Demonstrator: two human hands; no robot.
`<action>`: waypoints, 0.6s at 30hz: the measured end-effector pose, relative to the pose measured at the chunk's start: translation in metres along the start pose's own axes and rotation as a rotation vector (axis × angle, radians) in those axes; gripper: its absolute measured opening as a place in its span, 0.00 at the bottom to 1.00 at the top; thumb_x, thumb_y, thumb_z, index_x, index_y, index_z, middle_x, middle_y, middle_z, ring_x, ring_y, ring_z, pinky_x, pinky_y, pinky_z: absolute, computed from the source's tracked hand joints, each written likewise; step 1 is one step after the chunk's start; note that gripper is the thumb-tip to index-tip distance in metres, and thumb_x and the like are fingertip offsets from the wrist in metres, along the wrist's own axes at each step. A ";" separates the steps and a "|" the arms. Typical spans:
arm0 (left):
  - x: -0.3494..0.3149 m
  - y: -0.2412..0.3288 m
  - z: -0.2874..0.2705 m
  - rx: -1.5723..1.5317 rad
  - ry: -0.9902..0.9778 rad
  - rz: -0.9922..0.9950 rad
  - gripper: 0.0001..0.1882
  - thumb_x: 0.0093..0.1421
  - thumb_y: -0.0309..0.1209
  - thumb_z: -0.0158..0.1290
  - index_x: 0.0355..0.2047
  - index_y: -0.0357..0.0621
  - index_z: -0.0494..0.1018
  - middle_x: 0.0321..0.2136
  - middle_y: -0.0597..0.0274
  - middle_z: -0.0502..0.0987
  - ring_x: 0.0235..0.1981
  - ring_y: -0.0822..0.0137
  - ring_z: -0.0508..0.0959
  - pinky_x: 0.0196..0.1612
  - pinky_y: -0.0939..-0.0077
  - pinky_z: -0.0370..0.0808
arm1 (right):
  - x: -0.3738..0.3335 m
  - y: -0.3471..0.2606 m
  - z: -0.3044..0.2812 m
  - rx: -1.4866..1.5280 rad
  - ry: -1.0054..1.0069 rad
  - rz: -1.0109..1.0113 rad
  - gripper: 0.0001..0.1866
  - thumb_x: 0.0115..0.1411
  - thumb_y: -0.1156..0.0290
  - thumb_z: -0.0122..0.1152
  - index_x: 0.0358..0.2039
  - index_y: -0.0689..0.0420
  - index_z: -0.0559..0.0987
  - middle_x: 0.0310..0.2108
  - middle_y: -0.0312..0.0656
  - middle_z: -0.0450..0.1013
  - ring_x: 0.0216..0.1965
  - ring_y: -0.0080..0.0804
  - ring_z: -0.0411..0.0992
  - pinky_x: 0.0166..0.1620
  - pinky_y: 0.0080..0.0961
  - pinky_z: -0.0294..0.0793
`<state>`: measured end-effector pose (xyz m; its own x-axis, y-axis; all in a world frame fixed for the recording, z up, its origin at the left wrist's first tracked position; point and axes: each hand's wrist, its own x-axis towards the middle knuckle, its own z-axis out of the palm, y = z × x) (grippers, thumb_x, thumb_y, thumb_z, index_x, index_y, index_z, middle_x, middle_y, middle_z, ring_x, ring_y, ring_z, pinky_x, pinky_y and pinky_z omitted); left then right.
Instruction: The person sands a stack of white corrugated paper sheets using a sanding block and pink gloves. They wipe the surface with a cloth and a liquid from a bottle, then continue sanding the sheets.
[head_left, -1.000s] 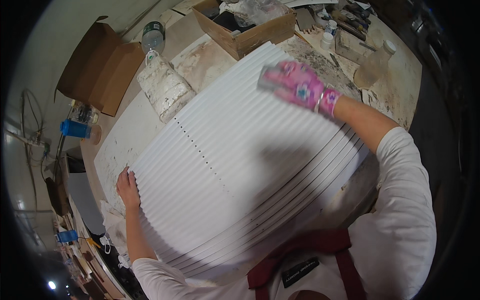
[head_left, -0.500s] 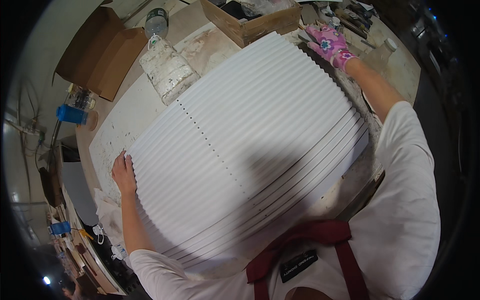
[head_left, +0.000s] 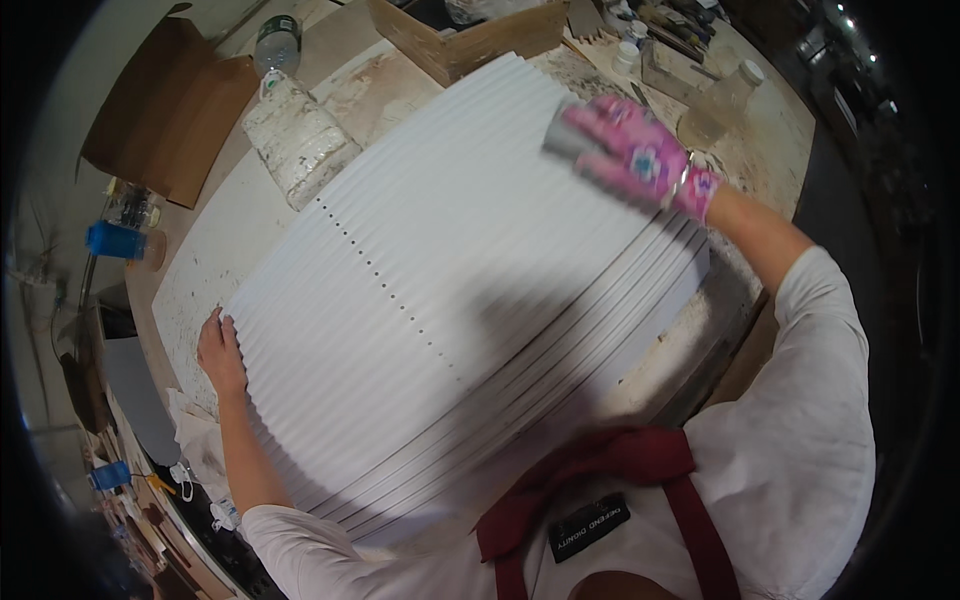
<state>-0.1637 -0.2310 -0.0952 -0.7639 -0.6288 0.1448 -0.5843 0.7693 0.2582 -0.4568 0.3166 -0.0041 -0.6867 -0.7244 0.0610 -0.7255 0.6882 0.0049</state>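
A large white ridged panel (head_left: 430,240) lies across the table, with a line of small dark dots running over its ridges. At its near side the edges of several white layers show. My bare left hand (head_left: 221,350) is closed on the panel's left edge, fingertips pointing away from me. In a pink flowered glove, my right hand (head_left: 640,150) is closed round a grey sanding block (head_left: 568,135), over the far right part of the panel. Motion blurs the block, and its underside is hidden.
Beyond the panel stand an open brown carton (head_left: 180,120), a clear bottle (head_left: 277,45), a crusted white jug (head_left: 297,140) and a wooden box (head_left: 440,45). Farther right are a clear jar (head_left: 738,85) and small tools. A blue-topped container (head_left: 118,240) stands at the left.
My right hand has moved from beyond the panel's far right edge toward me and left, over the panel, with the grey sanding block. My left hand keeps its place on the edge.
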 end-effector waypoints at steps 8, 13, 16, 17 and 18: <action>-0.005 -0.007 -0.006 0.228 0.015 0.021 0.25 0.67 0.46 0.37 0.59 0.46 0.65 0.56 0.53 0.67 0.57 0.51 0.65 0.60 0.55 0.58 | 0.025 0.066 0.036 0.162 -0.010 0.312 0.33 0.60 0.49 0.52 0.63 0.48 0.62 0.62 0.50 0.58 0.60 0.49 0.60 0.62 0.40 0.59; -0.033 0.075 -0.024 0.100 0.129 0.297 0.27 0.65 0.37 0.42 0.62 0.38 0.58 0.65 0.45 0.53 0.65 0.44 0.55 0.64 0.54 0.55 | 0.030 0.087 0.061 0.263 0.103 0.406 0.33 0.63 0.46 0.46 0.63 0.51 0.60 0.62 0.56 0.57 0.62 0.51 0.58 0.63 0.39 0.57; -0.092 0.164 -0.022 -0.259 0.012 0.456 0.28 0.63 0.36 0.43 0.62 0.36 0.57 0.64 0.39 0.54 0.64 0.40 0.55 0.65 0.53 0.51 | -0.005 0.113 0.077 0.240 0.108 0.381 0.35 0.63 0.45 0.46 0.63 0.53 0.60 0.63 0.53 0.57 0.64 0.50 0.54 0.65 0.38 0.54; -0.120 0.182 -0.025 -0.236 -0.029 0.475 0.30 0.63 0.40 0.43 0.63 0.40 0.56 0.64 0.40 0.53 0.64 0.39 0.54 0.65 0.49 0.50 | -0.022 0.122 0.076 0.265 0.166 0.357 0.35 0.62 0.45 0.47 0.63 0.53 0.60 0.63 0.52 0.57 0.64 0.50 0.54 0.65 0.38 0.53; -0.148 0.189 -0.025 -0.188 -0.044 0.525 0.33 0.63 0.44 0.44 0.64 0.42 0.55 0.65 0.42 0.53 0.65 0.40 0.53 0.64 0.47 0.48 | -0.038 0.128 0.076 0.294 0.225 0.325 0.35 0.62 0.45 0.47 0.63 0.53 0.60 0.63 0.52 0.57 0.64 0.50 0.54 0.66 0.38 0.53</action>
<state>-0.1540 0.0050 -0.0442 -0.9521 -0.1588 0.2614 -0.0668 0.9420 0.3290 -0.5271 0.4295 -0.0812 -0.8761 -0.4254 0.2267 -0.4801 0.8129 -0.3297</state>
